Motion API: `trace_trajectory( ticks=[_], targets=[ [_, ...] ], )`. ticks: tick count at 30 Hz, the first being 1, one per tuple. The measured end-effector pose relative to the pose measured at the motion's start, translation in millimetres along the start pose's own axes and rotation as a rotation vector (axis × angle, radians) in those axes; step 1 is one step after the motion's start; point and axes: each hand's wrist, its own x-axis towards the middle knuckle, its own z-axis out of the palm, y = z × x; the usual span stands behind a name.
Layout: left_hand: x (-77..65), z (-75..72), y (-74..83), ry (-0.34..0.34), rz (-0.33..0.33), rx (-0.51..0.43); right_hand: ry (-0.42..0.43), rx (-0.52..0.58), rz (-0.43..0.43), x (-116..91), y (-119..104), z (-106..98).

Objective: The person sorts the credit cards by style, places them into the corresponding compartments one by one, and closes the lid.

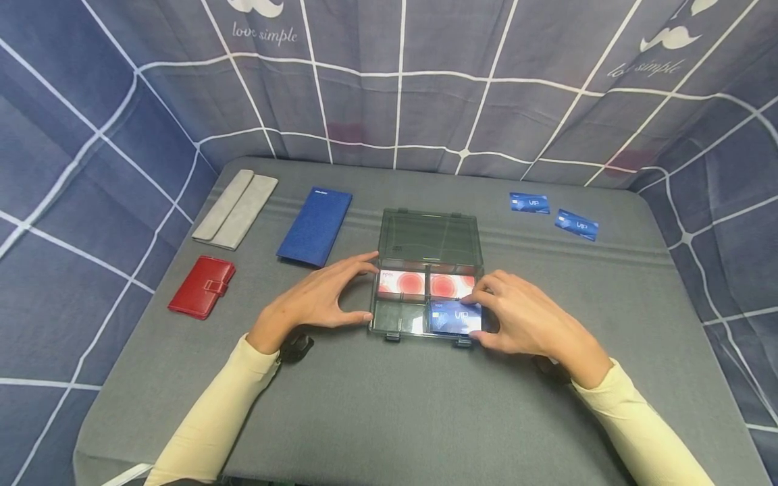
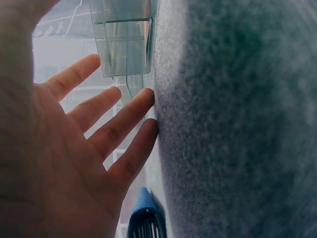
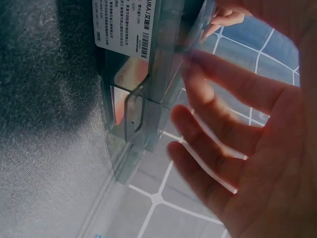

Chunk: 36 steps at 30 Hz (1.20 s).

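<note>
We saw the left hand point(image 1: 319, 295) spread, likely steadying the box point(image 1: 396, 318) to its right, the right hand point(image 1: 524, 318) pinching a blue card point(image 1: 450, 316) (by its edges, presumably for control).

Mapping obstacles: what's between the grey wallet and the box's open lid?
The blue booklet, in the head view. Bare grey cloth shows on either side of it, toward the grey wallet and toward the open lid.
</note>
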Motion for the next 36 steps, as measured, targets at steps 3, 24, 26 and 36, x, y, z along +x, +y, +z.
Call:
trace_trajectory(
  ticks=[3, 24, 26, 36],
  targets=[
    [-0.2, -0.2, 0.0, 0.001, -0.001, 0.0, 0.022, 0.011, -0.041, 2.5, 1.4, 3.0],
    [0.5, 0.2, -0.6, -0.002, -0.005, 0.001, 0.084, 0.087, 0.028, -4.5, 32.9, -3.3],
    [0.5, 0.3, -0.5, 0.0, -0.004, 0.0, 0.09, 0.088, 0.047, -5.7, 39.4, -6.4],
    [-0.8, 0.3, 0.6, -0.003, -0.009, -0.006, 0.121, 0.074, 0.185, -15.2, 71.3, -18.3]
  ],
)
